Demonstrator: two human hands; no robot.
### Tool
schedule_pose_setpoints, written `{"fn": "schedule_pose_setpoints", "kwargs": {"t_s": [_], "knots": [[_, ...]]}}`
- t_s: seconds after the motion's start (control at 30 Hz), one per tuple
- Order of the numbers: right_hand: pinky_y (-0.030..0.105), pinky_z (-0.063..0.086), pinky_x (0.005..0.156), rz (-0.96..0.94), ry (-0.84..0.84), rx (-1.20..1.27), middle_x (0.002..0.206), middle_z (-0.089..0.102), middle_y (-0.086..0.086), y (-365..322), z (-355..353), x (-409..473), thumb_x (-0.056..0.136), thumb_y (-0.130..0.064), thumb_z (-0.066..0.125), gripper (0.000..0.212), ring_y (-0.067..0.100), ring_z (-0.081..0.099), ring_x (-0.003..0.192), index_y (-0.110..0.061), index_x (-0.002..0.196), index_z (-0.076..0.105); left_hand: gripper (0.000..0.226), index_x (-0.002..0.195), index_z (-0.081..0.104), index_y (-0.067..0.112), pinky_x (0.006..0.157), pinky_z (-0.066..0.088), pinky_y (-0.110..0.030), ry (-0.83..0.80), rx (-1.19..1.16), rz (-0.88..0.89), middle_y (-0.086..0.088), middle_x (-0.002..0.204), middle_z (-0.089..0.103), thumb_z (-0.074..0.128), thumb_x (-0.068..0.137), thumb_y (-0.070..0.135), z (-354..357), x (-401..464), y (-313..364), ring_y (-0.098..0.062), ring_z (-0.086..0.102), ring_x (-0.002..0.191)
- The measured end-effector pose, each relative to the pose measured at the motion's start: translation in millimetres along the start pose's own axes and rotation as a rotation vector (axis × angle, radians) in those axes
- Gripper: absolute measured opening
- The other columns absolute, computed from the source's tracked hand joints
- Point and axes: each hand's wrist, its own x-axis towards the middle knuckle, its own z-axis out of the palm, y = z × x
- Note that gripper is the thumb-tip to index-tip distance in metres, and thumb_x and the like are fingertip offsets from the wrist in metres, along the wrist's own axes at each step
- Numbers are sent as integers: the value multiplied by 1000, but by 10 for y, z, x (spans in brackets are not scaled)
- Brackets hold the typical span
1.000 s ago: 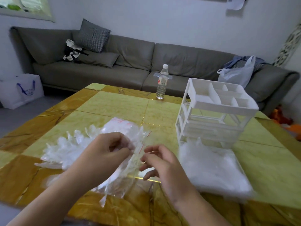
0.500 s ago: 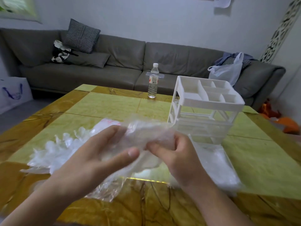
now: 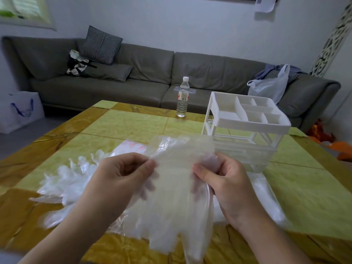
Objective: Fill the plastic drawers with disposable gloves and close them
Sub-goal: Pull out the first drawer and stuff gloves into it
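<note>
Gloves, thin, translucent and white, are held as a bunch above the table, before the drawers. The top edge is pinched by the left hand and right hand. The long axis runs vertically, fingers hanging down.

Dim, flat indoor light, greyish cast. Daylight enters at the window, upper left. Soft glare on the glossy surface. Shadows weak and diffuse. Wide-angle bend at the edges; the screen at right curves. Motion blur on the gloves and lower corners.
</note>
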Motion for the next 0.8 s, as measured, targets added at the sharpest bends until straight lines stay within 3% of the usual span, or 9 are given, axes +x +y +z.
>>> {"fn": "schedule_pose_setpoints", "kwargs": {"t_s": [0.07,0.2,0.33,0.4,0.47,0.57,0.67,0.8], "knots": [[40,60,56,3,13,10,82,74,26,23,-16,9,94,3,72,11,35,71,65,11,99,66,18,88,80,17,60,51,-33,23,-55,-55,-15,76,76,66,98,23,5,9,11,-27,65,59],[32,59,57,21,26,20,83,77,19,57,-40,26,95,4,70,4,30,71,67,7,98,69,16,96,76,28,75,53,-48,72,-60,-32,-13,83,77,66,99,16,-28,45,-25,-27,69,72],[34,61,59,25,12,4,87,77,22,67,-57,24,95,5,71,4,35,72,70,7,99,70,8,98,66,23,76,52,-49,-44,2,65,-13,83,76,71,92,24,-39,2,6,-41,65,78],[37,61,56,17,0,-15,84,77,22,57,-44,9,93,6,72,8,34,70,65,9,98,68,14,94,74,26,83,55,-42,-129,62,72,-5,87,77,71,87,37,-43,-12,30,-30,71,83],[40,58,52,16,-16,-30,79,75,20,61,-26,-1,92,6,73,9,33,68,59,10,97,66,26,104,78,35,97,53,-37,-241,110,1,7,102,79,67,91,54,-54,-31,61,-10,74,97],[40,55,50,26,-43,-84,74,74,17,78,-3,-11,92,6,72,9,32,66,52,10,96,65,37,113,78,28,103,49,-35,-396,33,-59,6,113,78,65,95,57,-16,-70,95,-9,71,112],[42,55,51,20,-78,-103,76,75,19,69,23,-30,92,5,73,8,32,66,52,7,96,66,22,96,80,20,89,55,-34,-285,60,48,0,94,80,76,89,40,53,-53,55,-16,75,93],[49,57,58,16,-69,-161,77,76,16,69,22,-37,92,5,75,9,33,70,56,6,94,66,22,81,76,13,77,55,-41,-38,132,129,-7,73,72,78,85,34,48,-9,-42,-26,70,75]]}}
